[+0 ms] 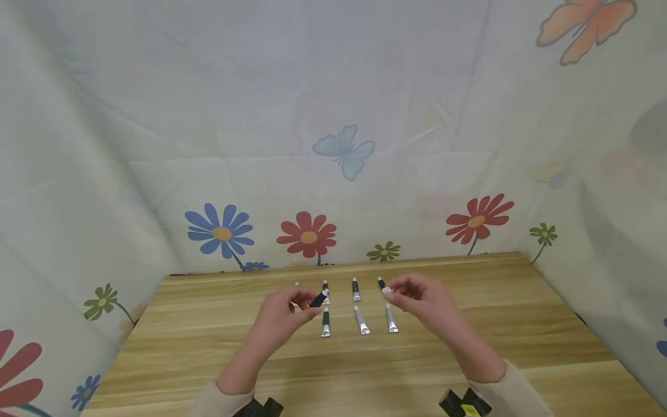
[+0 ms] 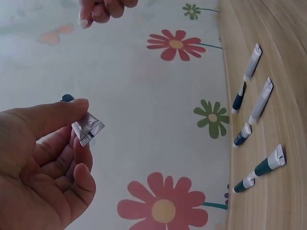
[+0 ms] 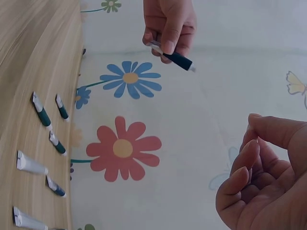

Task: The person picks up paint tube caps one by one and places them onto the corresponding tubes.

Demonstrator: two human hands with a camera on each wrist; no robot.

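Observation:
In the head view my left hand (image 1: 283, 315) pinches a small dark paint tube (image 1: 319, 299) between thumb and fingers. Its crimped silver end (image 2: 88, 128) points toward the left wrist camera, and its narrow pale tip (image 3: 193, 68) sticks out in the right wrist view. My right hand (image 1: 429, 301) is raised to the right, thumb and forefinger pinched together. A tiny white piece (image 2: 84, 23), apparently a cap, shows at those fingertips; the right wrist view hides it. The hands are apart, above the laid-out tubes.
Several paint tubes lie in two rows on the wooden table (image 1: 469, 353): a green one (image 1: 326, 322) and two grey ones (image 1: 361, 320) nearer, dark ones (image 1: 356, 289) behind. A flower-printed cloth (image 1: 260, 179) hangs behind the table and at both sides.

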